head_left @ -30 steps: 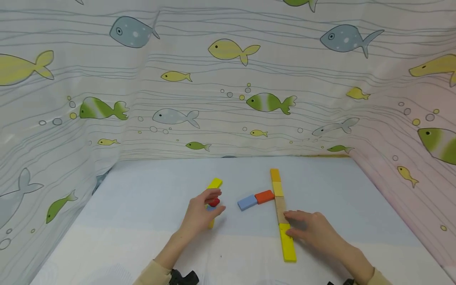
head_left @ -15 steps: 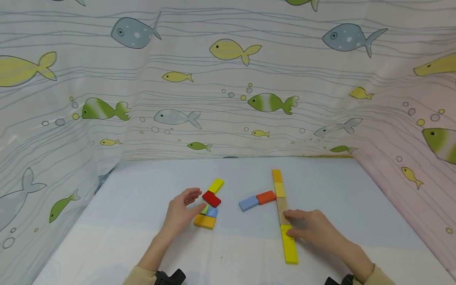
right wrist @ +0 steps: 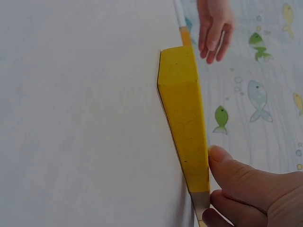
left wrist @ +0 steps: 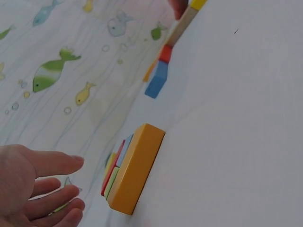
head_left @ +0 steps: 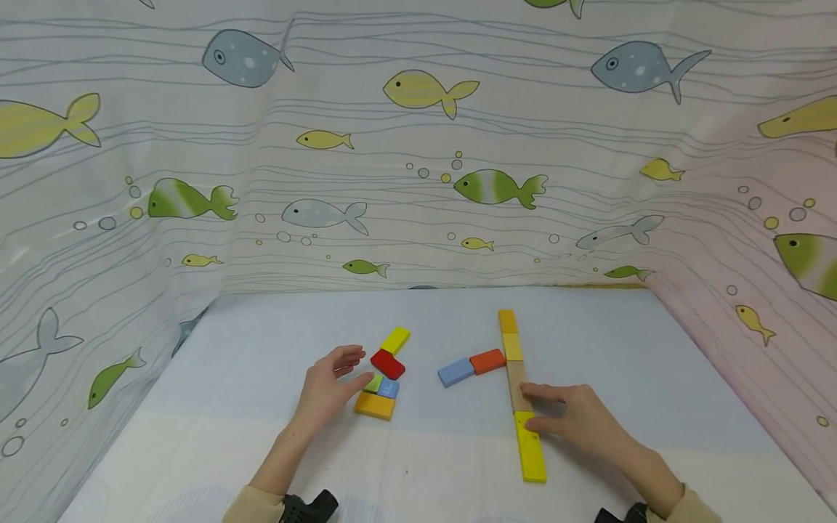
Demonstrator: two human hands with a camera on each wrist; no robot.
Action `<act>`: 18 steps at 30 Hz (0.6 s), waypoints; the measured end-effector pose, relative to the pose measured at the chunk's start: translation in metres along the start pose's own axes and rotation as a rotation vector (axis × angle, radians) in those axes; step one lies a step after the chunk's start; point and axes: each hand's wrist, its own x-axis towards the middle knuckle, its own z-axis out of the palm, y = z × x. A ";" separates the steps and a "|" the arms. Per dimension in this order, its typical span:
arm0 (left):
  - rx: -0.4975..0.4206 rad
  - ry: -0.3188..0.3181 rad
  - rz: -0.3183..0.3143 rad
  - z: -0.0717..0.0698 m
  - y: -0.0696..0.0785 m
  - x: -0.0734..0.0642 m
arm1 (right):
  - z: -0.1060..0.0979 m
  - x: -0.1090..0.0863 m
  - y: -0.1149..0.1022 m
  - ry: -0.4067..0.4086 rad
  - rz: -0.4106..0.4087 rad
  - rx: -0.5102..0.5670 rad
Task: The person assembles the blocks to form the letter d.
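Note:
My left hand (head_left: 332, 385) is held with fingers apart beside a small group of wooden blocks, gripping none. In that group, a yellow block (head_left: 396, 340) meets a red block (head_left: 389, 365). Nearer me, a green block (head_left: 373, 383) and a blue block (head_left: 389, 389) sit side by side against an orange block (left wrist: 137, 170). On the right, my right hand (head_left: 582, 421) rests its extended thumb on a long yellow block (right wrist: 182, 118) and its fingertips on the plain wood block (head_left: 515, 379) beyond it. Those two lie end to end in a column.
A pale yellow block (head_left: 511, 347) and an orange-yellow block (head_left: 507, 322) continue the column's far end. From its left side branch a red-orange block (head_left: 487, 361) and a light blue block (head_left: 456, 373). A fish-print curtain (head_left: 418, 218) surrounds the white table (head_left: 261, 363).
My left hand has drawn back leftward from the block group, uncovering the red, green, blue and orange blocks; the orange one now lies crosswise. My right hand stays at the column.

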 end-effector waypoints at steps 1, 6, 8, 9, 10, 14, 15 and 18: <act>0.002 -0.002 -0.002 0.000 0.000 0.000 | 0.000 0.000 0.000 -0.003 0.004 0.000; 0.003 -0.017 -0.014 0.001 -0.002 0.001 | -0.001 0.002 0.001 -0.019 0.003 -0.002; 0.002 -0.018 -0.016 0.003 -0.003 0.002 | -0.001 0.003 0.001 -0.024 0.003 -0.002; 0.005 -0.019 -0.018 0.005 -0.004 0.003 | -0.002 0.003 0.001 -0.027 0.006 -0.001; 0.005 -0.020 -0.019 0.007 -0.004 0.003 | -0.002 0.003 0.000 -0.028 0.011 0.001; 0.011 -0.026 -0.030 0.016 -0.005 0.008 | -0.003 0.002 0.000 -0.028 0.008 0.008; 0.020 -0.028 -0.037 0.018 -0.005 0.009 | -0.003 0.001 0.000 -0.028 0.003 0.009; 0.062 -0.031 -0.051 0.023 -0.002 0.013 | -0.002 0.001 0.001 -0.029 -0.003 0.017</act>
